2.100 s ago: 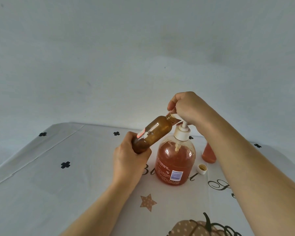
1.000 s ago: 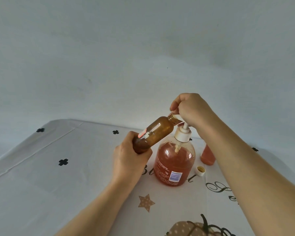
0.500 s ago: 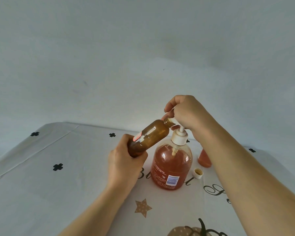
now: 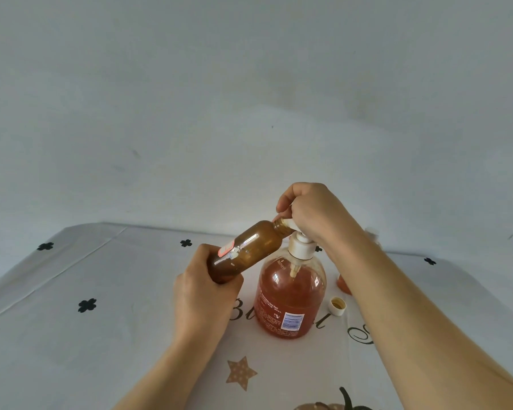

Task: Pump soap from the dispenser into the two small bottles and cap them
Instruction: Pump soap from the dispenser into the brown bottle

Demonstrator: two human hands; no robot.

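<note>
Gripping the small bottle (image 4: 249,250) tilted in the left hand (image 4: 203,294), neck at the dispenser (image 4: 290,294) spout, while the right hand (image 4: 311,214) curls round the pump head (image 4: 287,224), risks soap dribbling outside if it slips.

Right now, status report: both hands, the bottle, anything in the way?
Left hand grips brown bottle, tilted toward pump. Right hand curled round pump. Loose cap beside dispenser; second bottle mostly behind right forearm.

I see my left grip (image 4: 203,294) wrapped round a tilted brown bottle (image 4: 249,250), its mouth at the pump spout. My right grip (image 4: 311,214) curls over the top of the dispenser (image 4: 290,300). At the dispenser's three o'clock, a loose cap (image 4: 337,306) lies on the desk (image 4: 101,350).
</note>
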